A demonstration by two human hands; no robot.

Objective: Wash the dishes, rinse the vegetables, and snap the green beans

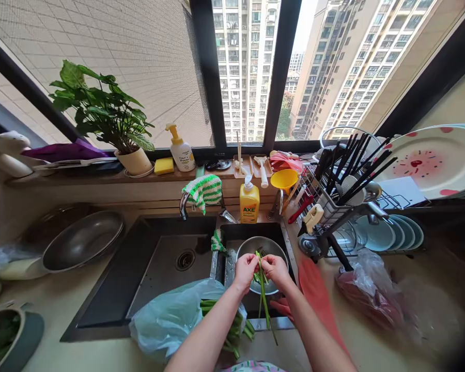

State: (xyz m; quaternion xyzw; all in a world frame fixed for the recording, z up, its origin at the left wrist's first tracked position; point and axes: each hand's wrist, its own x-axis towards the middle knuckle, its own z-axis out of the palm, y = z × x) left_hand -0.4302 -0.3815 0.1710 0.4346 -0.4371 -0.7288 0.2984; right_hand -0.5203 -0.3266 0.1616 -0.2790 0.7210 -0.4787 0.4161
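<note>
Both hands meet over a metal bowl (242,248) in the right sink basin. My left hand (247,269) pinches the upper part of some long green vegetable stems (263,297). From the other side, my right hand (275,269) grips the same stems close by, fingers closed. The stems hang down toward me past the bowl's near rim. Pieces of green lie inside the bowl, partly hidden by the hands. Beneath my left forearm, more green stems (232,338) stick out of a pale plastic bag (170,315) at the sink's front edge.
Right of the bowl lie red rubber gloves (313,289) and a bagged piece of meat (368,299). A yellow soap bottle (249,204) stands behind the basin, beside a faucet draped with a striped cloth (203,191). A dish rack (333,206) is at right, a wok (83,240) at left.
</note>
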